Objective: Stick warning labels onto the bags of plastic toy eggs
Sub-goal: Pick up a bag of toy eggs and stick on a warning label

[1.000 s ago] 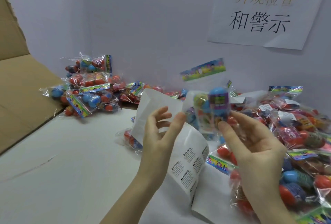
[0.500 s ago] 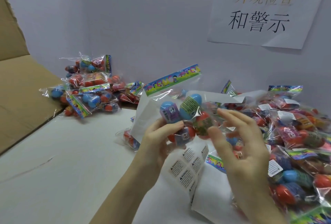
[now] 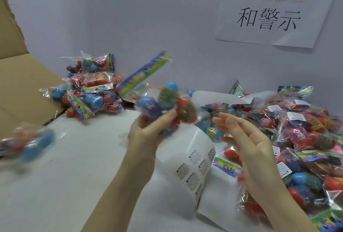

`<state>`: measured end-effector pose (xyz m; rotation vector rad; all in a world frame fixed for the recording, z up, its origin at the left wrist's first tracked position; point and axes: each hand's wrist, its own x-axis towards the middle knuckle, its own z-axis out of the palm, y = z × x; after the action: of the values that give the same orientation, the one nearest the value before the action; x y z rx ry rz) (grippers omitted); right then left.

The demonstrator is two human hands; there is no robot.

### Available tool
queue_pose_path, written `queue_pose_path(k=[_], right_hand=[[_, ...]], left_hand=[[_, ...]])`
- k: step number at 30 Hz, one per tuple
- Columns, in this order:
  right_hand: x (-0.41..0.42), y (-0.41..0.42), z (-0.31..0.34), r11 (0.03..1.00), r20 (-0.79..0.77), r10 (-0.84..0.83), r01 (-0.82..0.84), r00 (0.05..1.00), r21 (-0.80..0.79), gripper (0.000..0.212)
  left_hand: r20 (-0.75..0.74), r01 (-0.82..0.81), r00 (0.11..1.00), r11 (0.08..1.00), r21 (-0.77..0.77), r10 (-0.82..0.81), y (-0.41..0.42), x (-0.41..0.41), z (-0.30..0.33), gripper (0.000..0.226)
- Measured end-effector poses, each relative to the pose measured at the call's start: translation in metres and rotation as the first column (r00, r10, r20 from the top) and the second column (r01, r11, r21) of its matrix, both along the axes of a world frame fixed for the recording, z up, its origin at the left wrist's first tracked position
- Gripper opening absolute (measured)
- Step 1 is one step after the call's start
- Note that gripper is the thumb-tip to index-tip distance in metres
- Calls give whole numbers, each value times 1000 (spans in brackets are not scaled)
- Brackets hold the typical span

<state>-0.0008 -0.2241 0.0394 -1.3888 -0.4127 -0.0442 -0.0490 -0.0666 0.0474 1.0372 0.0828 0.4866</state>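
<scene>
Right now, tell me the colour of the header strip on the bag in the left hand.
Multicoloured: the header strip is purple-blue and green with yellow patches, blurred, seen in the head view.

Left hand (image 3: pixel 148 131) raised, fingers curled in a grip; right hand (image 3: pixel 246 139) open beside it

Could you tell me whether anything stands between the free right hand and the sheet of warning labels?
Nothing visible does: the right hand hangs open just right of the label sheet, with only air between.
</scene>
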Motion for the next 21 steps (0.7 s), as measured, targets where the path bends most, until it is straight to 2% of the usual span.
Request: queue_pose_path(k=[3,4,6,8,10,12,15,18,21], right_hand=[[10,2,-11,945,55,-91,103,994,-311,22],[12,4,-17,906,71,-63,87,995,-414,27],[13,6,-24,871,-1,19,-17,1000,-491,36],[12,7,-25,906,-72,61,-86,996,-415,35],[13,6,-24,963,-72,26,-45,997,-267,33],[14,4,-22,988,-36,-26,20,999,-156,28],[12,4,-20,995,11,-32,33,999,-91,21],[10,4,-19,987,80,-33,45,996,-151,24],[8,4,-19,978,137,-13,41,991,-204,23]], left_hand=[[-61,90,994,995,-51,-93,23,-6,3,25],[-114,147,982,989,-34,-150,29,-7,3,25],[-233,291,930,957,-1,-283,37,-9,2,27],[-331,445,852,894,53,-404,41,-10,0,25],[-377,534,797,842,71,-473,42,-11,-1,21],[-368,566,777,823,51,-511,41,-10,-2,23],[-262,559,805,828,33,-533,30,-6,-2,25],[-123,523,842,850,-57,-526,16,-2,-4,24],[-83,446,882,879,-166,-464,8,2,-8,20]])
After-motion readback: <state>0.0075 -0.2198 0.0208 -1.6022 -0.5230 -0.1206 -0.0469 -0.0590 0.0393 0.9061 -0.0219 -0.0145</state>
